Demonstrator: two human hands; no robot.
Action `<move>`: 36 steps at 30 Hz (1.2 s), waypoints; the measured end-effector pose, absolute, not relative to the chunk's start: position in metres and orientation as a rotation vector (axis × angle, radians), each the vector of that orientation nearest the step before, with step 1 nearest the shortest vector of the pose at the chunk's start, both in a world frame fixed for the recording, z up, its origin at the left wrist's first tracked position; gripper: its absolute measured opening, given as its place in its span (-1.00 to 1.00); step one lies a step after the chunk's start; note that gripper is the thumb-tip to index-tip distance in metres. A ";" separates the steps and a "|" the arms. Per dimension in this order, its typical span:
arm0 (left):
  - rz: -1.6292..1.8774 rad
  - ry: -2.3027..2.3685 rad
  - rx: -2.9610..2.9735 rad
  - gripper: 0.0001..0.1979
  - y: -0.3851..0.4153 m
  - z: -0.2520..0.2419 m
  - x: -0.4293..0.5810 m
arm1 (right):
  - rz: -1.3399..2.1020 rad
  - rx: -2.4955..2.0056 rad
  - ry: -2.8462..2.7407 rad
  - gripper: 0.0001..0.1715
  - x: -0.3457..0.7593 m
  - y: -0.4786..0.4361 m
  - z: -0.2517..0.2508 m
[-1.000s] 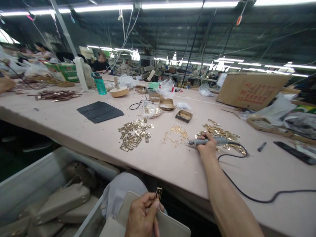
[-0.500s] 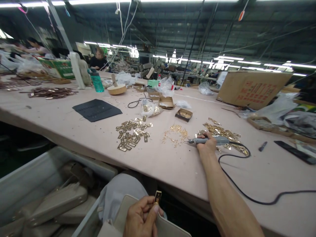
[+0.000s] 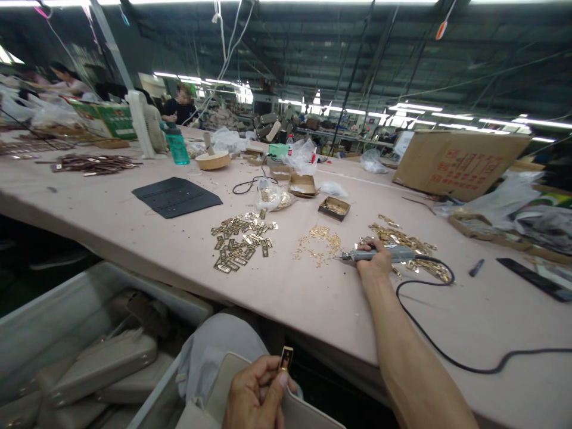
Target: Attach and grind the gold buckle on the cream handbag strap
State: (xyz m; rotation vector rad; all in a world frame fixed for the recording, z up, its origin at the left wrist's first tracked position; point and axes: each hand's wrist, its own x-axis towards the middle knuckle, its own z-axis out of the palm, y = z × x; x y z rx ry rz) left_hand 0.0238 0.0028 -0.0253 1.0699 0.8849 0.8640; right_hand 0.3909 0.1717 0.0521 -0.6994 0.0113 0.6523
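Observation:
At the bottom, my left hand pinches a small gold metal bag fitting with a slot in it. A beige bag piece lies on my lap, under and beside that hand. On the table my right hand is wrapped round a grey electric screwdriver, whose tip points left at a scatter of tiny gold screws. Flat gold plates with slots are heaped left of the screws. More gold fittings lie behind and beneath the screwdriver.
A bin holding beige bags stands at lower left. The screwdriver's black cord curves across the table's right side. Small cardboard boxes, a dark sheet, a teal bottle and a large carton sit further back. Other people are at far left.
The view has shifted very slightly. Both hands keep their hold on the fitting and the screwdriver, with no clear movement.

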 end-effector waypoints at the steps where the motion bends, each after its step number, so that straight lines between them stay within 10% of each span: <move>1: 0.861 0.886 1.073 -0.41 0.003 -0.025 0.024 | 0.650 -0.702 0.007 -0.78 0.391 0.172 0.051; 36: 0.903 0.891 1.087 -0.44 0.001 -0.021 0.024 | 0.572 -0.746 0.013 -0.62 0.397 0.173 0.047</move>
